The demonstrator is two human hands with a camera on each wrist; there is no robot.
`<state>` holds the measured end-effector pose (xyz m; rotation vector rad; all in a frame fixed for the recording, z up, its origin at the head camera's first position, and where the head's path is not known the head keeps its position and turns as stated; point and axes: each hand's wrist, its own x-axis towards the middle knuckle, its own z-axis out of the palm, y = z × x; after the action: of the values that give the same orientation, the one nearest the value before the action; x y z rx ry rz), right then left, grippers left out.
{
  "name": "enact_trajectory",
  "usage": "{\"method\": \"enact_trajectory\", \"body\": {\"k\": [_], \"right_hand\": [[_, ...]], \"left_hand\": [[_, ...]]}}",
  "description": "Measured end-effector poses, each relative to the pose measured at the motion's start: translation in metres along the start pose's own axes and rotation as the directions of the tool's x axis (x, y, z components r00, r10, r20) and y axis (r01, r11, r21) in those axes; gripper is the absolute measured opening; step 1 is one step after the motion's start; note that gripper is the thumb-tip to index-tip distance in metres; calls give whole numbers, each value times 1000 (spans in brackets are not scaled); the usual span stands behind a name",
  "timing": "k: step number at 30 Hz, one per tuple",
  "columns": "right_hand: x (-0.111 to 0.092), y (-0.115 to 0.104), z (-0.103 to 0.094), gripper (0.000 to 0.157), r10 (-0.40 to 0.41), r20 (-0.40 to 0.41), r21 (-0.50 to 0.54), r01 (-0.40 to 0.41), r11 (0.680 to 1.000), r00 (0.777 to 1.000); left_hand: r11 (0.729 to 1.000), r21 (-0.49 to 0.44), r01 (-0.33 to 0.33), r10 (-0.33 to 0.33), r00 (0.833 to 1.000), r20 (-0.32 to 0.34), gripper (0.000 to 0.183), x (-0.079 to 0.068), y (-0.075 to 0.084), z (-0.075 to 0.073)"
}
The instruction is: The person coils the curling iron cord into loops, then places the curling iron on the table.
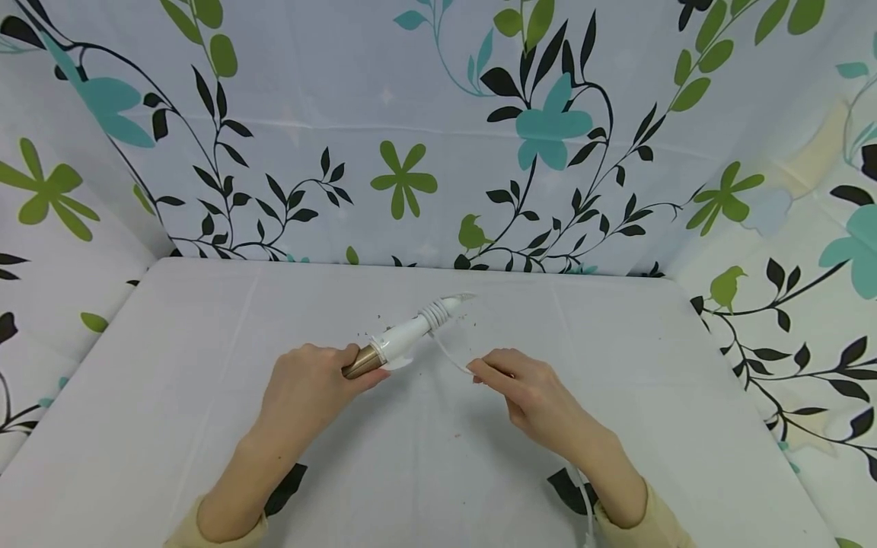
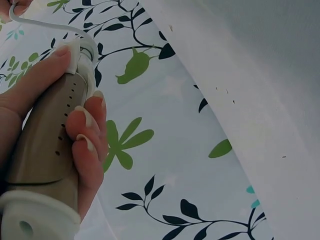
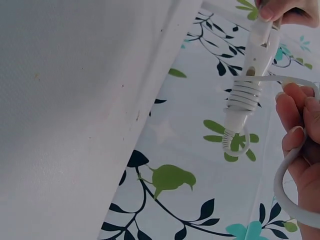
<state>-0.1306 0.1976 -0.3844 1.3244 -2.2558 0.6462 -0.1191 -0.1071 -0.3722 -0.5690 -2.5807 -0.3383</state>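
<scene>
A white curling iron (image 1: 404, 339) with a gold barrel is held above the table, its handle pointing away to the upper right. My left hand (image 1: 311, 384) grips it by the barrel (image 2: 47, 135), which shows a row of small dark holes in the left wrist view. The thumb lies along a white part near the handle. Several turns of white cord (image 3: 245, 97) are wound round the handle's narrow end. To the right, my right hand (image 1: 541, 396) pinches the loose run of that cord, which stretches from the handle to the fingertips.
The white table (image 1: 171, 365) carries small dark specks near the curling iron. More cord (image 1: 582, 495) hangs down by the right forearm. Patterned cloth (image 1: 308, 99) with leaves and flowers stands behind the table and at both sides.
</scene>
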Motion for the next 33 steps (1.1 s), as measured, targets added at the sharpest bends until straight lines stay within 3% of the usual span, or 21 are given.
{"method": "enact_trajectory", "body": {"k": [4,8,16,20,29,33], "right_hand": [[1,-1,-1,58,-20,-4,-51,20,999,1000],[3,-3,-3,54,-34,-10,-80,33,996,999],[3,-4,-3,32,-51,-40,-90,47,995,998],[2,-3,-2,33,-67,-58,-103,61,993,996],[3,-1,-1,32,-117,-124,-129,101,986,985],[3,-1,0,34,-124,-122,-119,109,987,985]], "left_hand": [[1000,-12,7,-6,996,87,53,0,5,3],[999,-18,-34,36,986,162,55,0,10,6],[991,-23,-136,137,967,217,49,-2,12,9],[984,-39,-171,175,952,250,48,-2,13,9],[982,-129,-139,173,936,306,44,-4,12,10],[974,-182,-136,195,911,363,48,-4,13,10]]}}
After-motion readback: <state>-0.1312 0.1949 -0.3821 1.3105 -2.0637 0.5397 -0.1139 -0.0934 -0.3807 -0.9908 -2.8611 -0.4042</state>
